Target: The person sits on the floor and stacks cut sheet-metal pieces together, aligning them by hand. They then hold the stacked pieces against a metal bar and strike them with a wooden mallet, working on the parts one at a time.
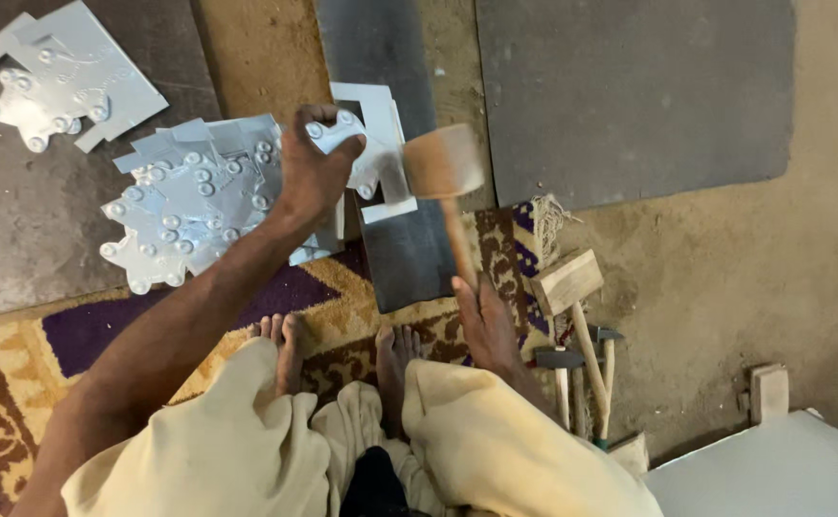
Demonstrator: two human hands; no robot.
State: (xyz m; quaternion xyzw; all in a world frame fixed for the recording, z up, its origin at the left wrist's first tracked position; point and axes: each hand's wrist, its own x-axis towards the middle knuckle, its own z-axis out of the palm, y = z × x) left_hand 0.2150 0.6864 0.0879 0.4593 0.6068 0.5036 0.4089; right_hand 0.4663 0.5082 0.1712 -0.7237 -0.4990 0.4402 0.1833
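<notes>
Left hand (312, 172) reaches to 12 o'clock, fingers closed over a shiny embossed sheet-metal piece with round studs (342, 129), pressing it onto a dark grey flat slab (395, 254). Under the piece lies a white square frame-shaped sheet (376, 110), partly covered by the hand.

Right hand (486, 325) is wrapped round the thin handle of a round-headed wooden mallet (443, 163); the head is blurred and sits just at 3 o'clock of the held piece.

At 9 o'clock of the left hand, a loose heap of matching studded metal cut-outs (184, 206); a smaller pile (55, 81) at 10 o'clock, cut off by the frame edge.

At 3 o'clock of the right hand, a square-headed wooden mallet (567, 282) and small metal hammers (563, 359), handles partly hidden.

Patterned purple-and-gold woven rug (103, 330) underfoot; dusty earthen floor (725, 278) beyond.
</notes>
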